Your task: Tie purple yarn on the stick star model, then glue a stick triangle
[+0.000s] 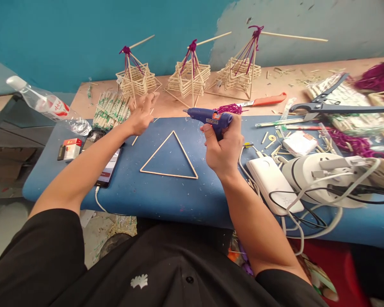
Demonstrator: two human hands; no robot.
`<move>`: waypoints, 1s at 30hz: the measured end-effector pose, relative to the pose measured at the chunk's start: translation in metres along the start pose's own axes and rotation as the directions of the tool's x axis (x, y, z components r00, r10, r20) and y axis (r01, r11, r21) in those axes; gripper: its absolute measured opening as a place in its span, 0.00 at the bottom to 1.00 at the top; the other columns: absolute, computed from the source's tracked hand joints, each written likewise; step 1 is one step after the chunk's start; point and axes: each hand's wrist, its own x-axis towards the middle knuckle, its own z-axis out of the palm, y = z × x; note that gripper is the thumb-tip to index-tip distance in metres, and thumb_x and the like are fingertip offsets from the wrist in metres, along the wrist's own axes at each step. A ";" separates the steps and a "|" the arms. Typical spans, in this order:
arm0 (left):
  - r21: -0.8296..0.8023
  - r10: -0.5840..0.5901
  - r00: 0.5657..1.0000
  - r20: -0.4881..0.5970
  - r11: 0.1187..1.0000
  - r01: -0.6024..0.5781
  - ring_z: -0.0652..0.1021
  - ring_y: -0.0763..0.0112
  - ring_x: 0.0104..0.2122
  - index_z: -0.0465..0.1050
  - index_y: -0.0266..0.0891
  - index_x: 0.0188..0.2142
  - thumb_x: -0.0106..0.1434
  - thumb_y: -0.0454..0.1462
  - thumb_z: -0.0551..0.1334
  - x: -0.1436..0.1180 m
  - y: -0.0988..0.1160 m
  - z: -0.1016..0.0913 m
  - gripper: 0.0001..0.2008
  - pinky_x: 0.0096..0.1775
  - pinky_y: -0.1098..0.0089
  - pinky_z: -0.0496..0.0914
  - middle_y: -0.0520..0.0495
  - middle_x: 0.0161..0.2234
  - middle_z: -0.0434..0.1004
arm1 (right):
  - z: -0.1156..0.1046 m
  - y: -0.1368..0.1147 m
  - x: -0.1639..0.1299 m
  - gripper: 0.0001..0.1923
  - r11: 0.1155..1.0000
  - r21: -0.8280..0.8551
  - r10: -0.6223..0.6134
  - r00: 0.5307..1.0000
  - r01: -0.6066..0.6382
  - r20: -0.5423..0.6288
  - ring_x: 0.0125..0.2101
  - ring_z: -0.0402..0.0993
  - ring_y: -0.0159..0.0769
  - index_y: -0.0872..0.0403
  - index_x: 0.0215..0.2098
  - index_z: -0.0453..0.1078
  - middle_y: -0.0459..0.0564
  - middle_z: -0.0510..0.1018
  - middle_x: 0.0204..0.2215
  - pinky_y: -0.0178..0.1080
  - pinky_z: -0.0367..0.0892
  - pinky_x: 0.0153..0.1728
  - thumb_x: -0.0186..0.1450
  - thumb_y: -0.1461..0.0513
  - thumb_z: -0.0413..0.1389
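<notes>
My right hand (224, 147) is wrapped round the handle of a blue hot glue gun (208, 116), whose nozzle points left. Below and left of the nozzle, a triangle of thin wooden sticks (169, 174) lies flat on the blue mat. My left hand (143, 114) reaches forward with its fingers apart, close to the leftmost stick frame (137, 81) and beside a bundle of wrapped sticks (110, 108). A loose stick (135, 140) lies partly beneath that hand; whether the fingers touch it is hard to tell.
Two more stick frames tied with purple yarn (192, 81) (243, 74) stand along the wall. A bottle (56, 106), a small box (72, 149) and a phone (110, 168) lie left. Right are an orange-handled knife (269, 99), cutters (339, 108), a power bank (273, 183) and tangled cables.
</notes>
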 end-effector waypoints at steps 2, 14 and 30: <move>0.000 -0.010 1.000 -0.025 1.000 0.010 0.57 0.45 0.76 0.53 0.44 0.76 0.61 0.38 0.55 -0.006 0.003 -0.005 0.42 0.73 0.35 0.42 0.39 0.77 0.60 | 0.001 0.001 0.001 0.24 1.000 -0.012 0.000 1.000 0.000 0.011 0.26 0.73 0.39 0.47 0.55 0.63 0.48 0.83 0.36 0.43 0.70 0.33 0.73 0.41 0.56; 0.026 -0.036 0.999 0.009 0.999 0.036 0.68 0.41 0.69 0.67 0.42 0.67 0.60 0.42 0.56 0.000 -0.002 0.006 0.35 0.72 0.33 0.43 0.35 0.56 0.82 | 0.003 0.000 -0.001 0.20 0.996 -0.077 -0.039 0.998 0.042 0.039 0.27 0.75 0.41 0.48 0.53 0.66 0.48 0.84 0.34 0.44 0.70 0.36 0.71 0.47 0.59; -0.067 -0.091 0.941 -0.327 0.995 0.073 0.81 0.57 0.47 0.78 0.45 0.42 0.71 0.45 0.56 -0.154 0.123 -0.033 0.13 0.55 0.51 0.75 0.46 0.44 0.85 | 0.011 0.019 0.008 0.18 0.989 -0.077 -0.117 0.984 0.128 0.135 0.44 0.83 0.49 0.48 0.56 0.65 0.52 0.82 0.39 0.53 0.77 0.51 0.74 0.49 0.57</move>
